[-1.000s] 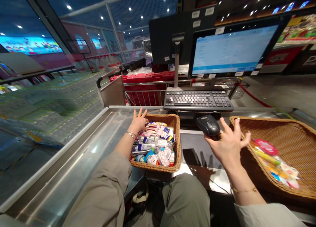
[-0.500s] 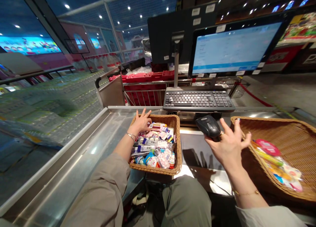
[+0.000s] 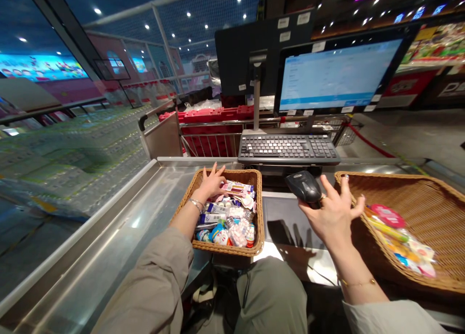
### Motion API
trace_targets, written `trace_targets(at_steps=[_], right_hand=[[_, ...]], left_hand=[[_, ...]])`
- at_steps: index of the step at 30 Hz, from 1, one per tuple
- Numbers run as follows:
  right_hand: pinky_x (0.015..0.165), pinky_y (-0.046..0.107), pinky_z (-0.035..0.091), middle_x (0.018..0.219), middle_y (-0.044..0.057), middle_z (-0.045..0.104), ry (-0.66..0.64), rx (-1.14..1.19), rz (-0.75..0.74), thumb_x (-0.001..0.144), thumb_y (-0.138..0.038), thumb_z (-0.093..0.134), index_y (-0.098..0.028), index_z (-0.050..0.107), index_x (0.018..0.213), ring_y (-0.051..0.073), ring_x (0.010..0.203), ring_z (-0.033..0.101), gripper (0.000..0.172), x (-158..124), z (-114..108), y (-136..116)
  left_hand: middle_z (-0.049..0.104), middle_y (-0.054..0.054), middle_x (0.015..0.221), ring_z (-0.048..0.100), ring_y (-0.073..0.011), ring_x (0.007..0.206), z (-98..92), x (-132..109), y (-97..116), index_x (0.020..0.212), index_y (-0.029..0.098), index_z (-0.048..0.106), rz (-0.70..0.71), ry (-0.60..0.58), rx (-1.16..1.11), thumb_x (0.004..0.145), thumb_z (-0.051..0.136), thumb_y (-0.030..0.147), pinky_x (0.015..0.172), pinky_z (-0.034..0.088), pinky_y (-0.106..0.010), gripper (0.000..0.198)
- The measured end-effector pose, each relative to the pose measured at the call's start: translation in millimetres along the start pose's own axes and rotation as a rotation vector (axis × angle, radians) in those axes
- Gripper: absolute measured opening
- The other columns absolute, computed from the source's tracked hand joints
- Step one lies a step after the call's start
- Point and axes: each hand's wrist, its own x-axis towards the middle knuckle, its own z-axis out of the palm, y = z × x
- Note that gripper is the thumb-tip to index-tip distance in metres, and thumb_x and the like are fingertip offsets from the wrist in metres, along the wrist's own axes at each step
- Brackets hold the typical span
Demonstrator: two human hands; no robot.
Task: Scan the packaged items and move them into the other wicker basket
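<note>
The open left hand (image 3: 212, 184), fingers spread, is over small colourful plastic packets (image 3: 228, 222) in a brown woven wicker basket (image 3: 227, 246) on a steel counter (image 3: 109, 227), and the spread right hand (image 3: 334, 220) is just beside a black handheld barcode scanner (image 3: 303, 187)
</note>
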Motion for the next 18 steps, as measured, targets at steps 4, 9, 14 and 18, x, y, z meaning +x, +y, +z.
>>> trace_targets(at_steps=[4, 9, 14, 18], right_hand=[[0.113, 0.08, 0.014, 0.139, 0.013, 0.066, -0.009, -0.006, 0.013, 0.082, -0.046, 0.06, -0.02, 0.072, 0.081, 0.045, 0.148, 0.035, 0.028, -0.3, -0.1, 1.6], [0.113, 0.079, 0.015, 0.139, 0.013, 0.066, -0.009, -0.013, 0.012, 0.083, -0.046, 0.06, -0.02, 0.071, 0.08, 0.044, 0.148, 0.035, 0.028, -0.8, -1.5, 2.4], [0.111, 0.081, 0.015, 0.139, 0.014, 0.066, -0.001, -0.002, -0.001, 0.083, -0.046, 0.062, -0.02, 0.072, 0.082, 0.044, 0.149, 0.034, 0.028, -1.3, -2.5, 2.7], [0.11, 0.081, 0.016, 0.141, 0.014, 0.064, -0.016, -0.001, -0.004, 0.083, -0.045, 0.063, -0.02, 0.072, 0.086, 0.044, 0.15, 0.032, 0.027, -3.0, -2.2, 3.1]], left_hand=[[0.026, -0.01, 0.17, 0.003, -0.0468, 0.157, 0.8, -0.8, -5.5, 0.106, 0.026, 0.076, -0.022, 0.011, 0.04, 0.071, 0.086, 0.048, 0.112, -0.001, -0.086, 0.042], [0.029, -0.016, 0.168, 0.009, -0.0458, 0.157, -0.4, -0.8, -1.4, 0.094, 0.02, 0.077, 0.044, 0.029, 0.122, 0.076, 0.081, 0.045, 0.113, -0.001, -0.085, 0.031], [0.039, -0.016, 0.164, 0.018, -0.041, 0.157, -1.1, -7.3, 4.3, 0.089, 0.019, 0.075, 0.144, 0.103, 0.187, 0.083, 0.073, 0.037, 0.114, -0.008, -0.083, 0.019], [0.041, -0.017, 0.162, 0.022, -0.04, 0.156, 0.5, -8.9, 12.2, 0.093, 0.019, 0.072, 0.154, 0.172, 0.19, 0.085, 0.07, 0.037, 0.113, -0.012, -0.084, 0.02]])
